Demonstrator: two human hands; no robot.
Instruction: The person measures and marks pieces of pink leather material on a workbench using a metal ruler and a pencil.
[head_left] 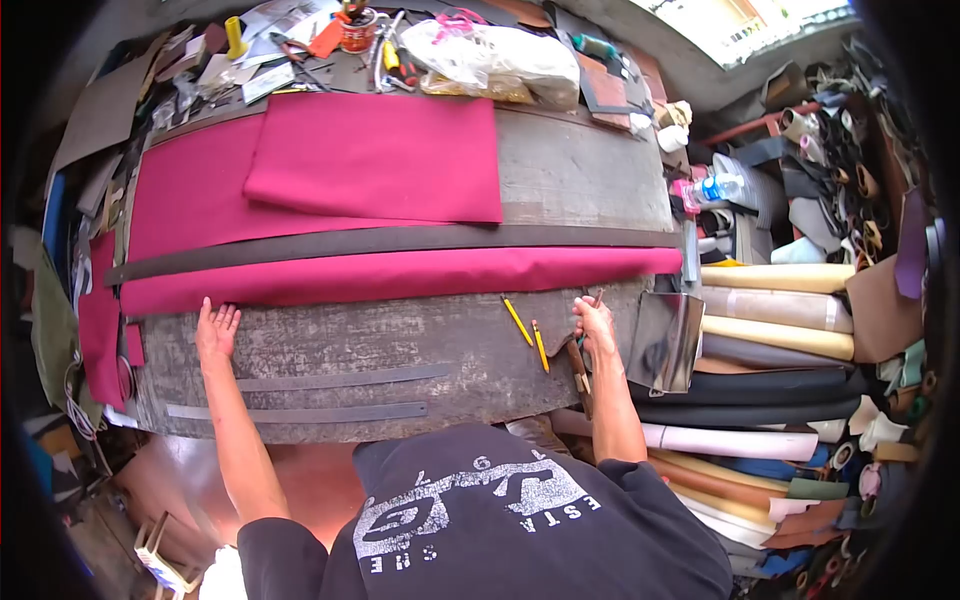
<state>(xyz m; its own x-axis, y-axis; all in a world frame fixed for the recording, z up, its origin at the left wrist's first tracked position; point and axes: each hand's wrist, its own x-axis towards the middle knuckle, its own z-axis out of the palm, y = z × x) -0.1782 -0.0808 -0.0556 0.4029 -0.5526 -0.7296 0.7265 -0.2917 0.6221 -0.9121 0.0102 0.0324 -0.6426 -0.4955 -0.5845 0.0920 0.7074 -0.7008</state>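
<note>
Torso nearest the lens: dark T-shirt (500,520) with white print, both bare arms reaching out over the worn workbench (400,340). Two short dark strips (340,380) lie flat on the bench just ahead of the chest, one beside the other.

Left hand (217,332): palm down, fingers spread apart, gripping nothing, fingertips touching the near edge of the magenta fabric (400,275) at its left end.

Right hand (596,326): fingers curled, at the same near edge close to the fabric's right end. Something thin shows at the fingertips; I cannot tell whether it is clamped or what it is.

Two yellow pencils (528,333) lie on the bench just left of the right hand. A shiny dark sheet (666,342) sits just right of it.

The fabric is spread across the bench from side to side. A long dark strip (390,242) runs along its full width. Further back, a folded magenta piece (375,155) rests on top.

Far edge: white plastic bag (500,55), red tin (357,32), scattered hand tools. Right side: stacked material rolls (775,335), water bottle (722,187).
</note>
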